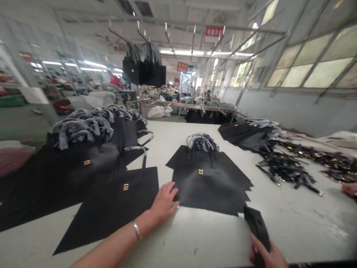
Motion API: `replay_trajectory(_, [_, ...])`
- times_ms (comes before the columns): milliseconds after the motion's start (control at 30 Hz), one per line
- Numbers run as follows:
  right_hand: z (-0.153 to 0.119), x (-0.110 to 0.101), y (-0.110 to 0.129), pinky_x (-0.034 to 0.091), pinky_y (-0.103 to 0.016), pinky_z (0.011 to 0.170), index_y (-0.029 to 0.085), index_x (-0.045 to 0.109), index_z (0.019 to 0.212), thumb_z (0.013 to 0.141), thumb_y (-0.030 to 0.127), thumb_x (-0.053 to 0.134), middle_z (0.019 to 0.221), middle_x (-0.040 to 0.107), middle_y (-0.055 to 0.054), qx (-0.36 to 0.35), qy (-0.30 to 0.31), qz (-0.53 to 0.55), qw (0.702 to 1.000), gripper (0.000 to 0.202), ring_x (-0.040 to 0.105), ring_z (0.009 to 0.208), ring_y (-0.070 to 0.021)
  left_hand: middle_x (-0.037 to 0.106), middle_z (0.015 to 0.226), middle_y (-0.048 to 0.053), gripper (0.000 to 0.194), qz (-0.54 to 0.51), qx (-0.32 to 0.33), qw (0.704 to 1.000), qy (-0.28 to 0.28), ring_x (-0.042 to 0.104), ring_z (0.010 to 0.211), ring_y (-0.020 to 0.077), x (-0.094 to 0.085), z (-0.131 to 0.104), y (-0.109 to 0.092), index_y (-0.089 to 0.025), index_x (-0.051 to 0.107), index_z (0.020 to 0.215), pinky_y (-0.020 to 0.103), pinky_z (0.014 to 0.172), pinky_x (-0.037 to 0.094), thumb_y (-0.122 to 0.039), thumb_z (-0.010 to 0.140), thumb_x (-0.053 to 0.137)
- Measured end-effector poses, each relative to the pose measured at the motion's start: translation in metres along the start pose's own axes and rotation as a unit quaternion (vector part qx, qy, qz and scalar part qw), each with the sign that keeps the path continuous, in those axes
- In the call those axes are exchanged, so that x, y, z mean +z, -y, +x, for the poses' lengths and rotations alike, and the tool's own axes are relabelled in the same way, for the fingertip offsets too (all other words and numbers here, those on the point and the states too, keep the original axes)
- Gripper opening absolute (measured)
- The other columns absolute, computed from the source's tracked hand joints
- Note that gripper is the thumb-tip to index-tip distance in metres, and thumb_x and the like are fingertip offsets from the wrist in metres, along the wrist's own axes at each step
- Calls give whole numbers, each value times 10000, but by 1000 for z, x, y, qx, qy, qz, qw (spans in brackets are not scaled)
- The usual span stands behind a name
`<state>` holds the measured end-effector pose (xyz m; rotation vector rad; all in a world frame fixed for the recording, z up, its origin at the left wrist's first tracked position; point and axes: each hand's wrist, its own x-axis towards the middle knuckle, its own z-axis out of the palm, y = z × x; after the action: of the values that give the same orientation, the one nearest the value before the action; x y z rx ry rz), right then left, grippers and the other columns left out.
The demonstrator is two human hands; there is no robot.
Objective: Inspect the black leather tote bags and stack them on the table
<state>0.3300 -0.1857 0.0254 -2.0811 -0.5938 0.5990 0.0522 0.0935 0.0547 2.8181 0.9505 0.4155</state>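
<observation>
The left forearm is stretched forward and to the right, a shiny silver-coloured bracelet [136, 230] worn at the wrist. The left hand [165, 203] is held palm down with its fingers apart and slightly bent, nothing being gripped. Its fingertips are set at the near left edge of a fanned stack of black bags [212, 191]; whether that edge is pressed cannot be told. By the right hand [269, 255], held low and nearer the body, a long, slightly curved black object [258, 223] is clamped between thumb and fingers, its blunt, wider end pointed forward toward the stack's near right corner.

The stacked bags are flat, smooth and leather-like, with straight sides and sharp corners. A small gold-coloured plate [200, 172] is fixed on the uppermost one, and arched handles [202, 141] in a whitish, crinkled covering are bunched beyond it. Just left of the left hand, another flat black bag [114, 208] is laid, also fitted with gold-coloured metal. Beyond the right hand, to its right, thin black straps [290, 171] with shiny metal ends are heaped in a tangle. All are supported by a pale, smooth, lightly scuffed table [192, 238].
</observation>
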Motion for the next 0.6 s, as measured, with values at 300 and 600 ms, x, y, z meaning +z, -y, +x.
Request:
replay_trajectory(300, [4,-5,2,468,-307,544,223,585,599,729,633,582,476,616,-18,100,26,12,995,431,577,504,-216,287,1555,71,556,-68,437,891,102,167,1458,235,74,156,-115,-217,403,1415,489,1185,66,-499,939,461])
replay_trajectory(600, [-1,-26,41,411,-283,408,122,344,1375,767,582,605,387,524,79,216,15,111,970,806,508,375,-199,206,1583,61,619,-75,376,903,195,103,1468,259,78,142,-138,-244,321,1472,526,1167,15,-573,948,347])
